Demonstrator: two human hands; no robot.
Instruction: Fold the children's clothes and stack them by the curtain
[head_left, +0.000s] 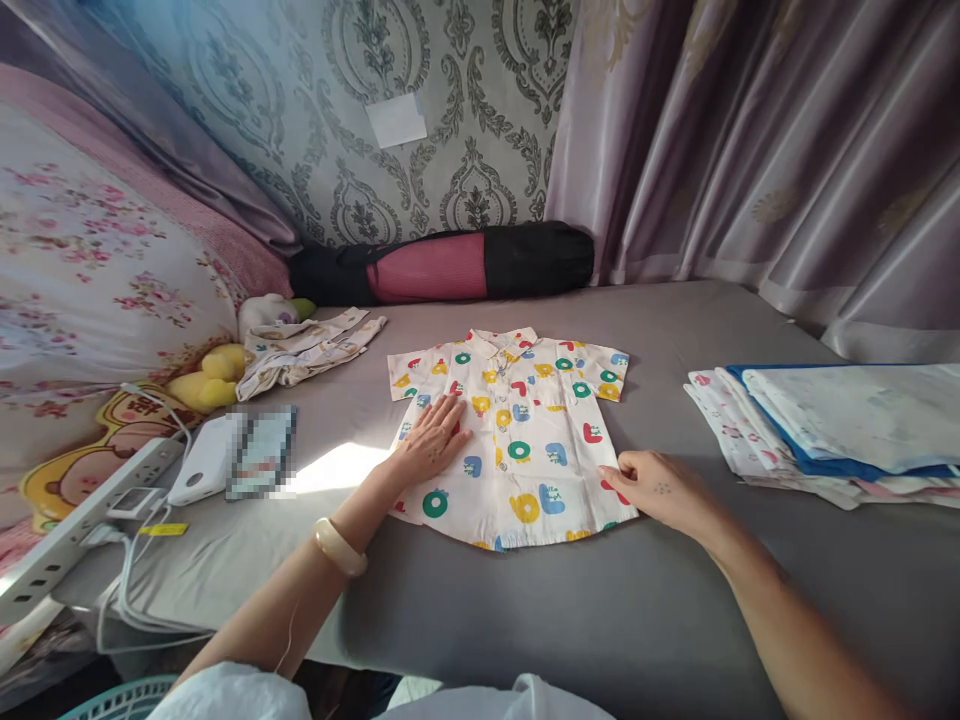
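Observation:
A small white short-sleeved shirt (pixel 525 440) with coloured shapes lies spread flat, collar away from me, on a grey bed sheet (pixel 600 620). My left hand (pixel 433 438) rests palm down with fingers spread on the shirt's left side. A pale bangle sits on that wrist. My right hand (pixel 660 490) lies at the shirt's lower right edge, fingers curled against the hem; whether it pinches the cloth I cannot tell.
A stack of folded cloths (pixel 840 430) lies at the right. A crumpled garment (pixel 307 350) and yellow soft toy (pixel 210 375) sit at the left, by a power strip (pixel 82 510) and white charger (pixel 199 470). A black-and-pink rolled bag (pixel 450 265) lies against the wall.

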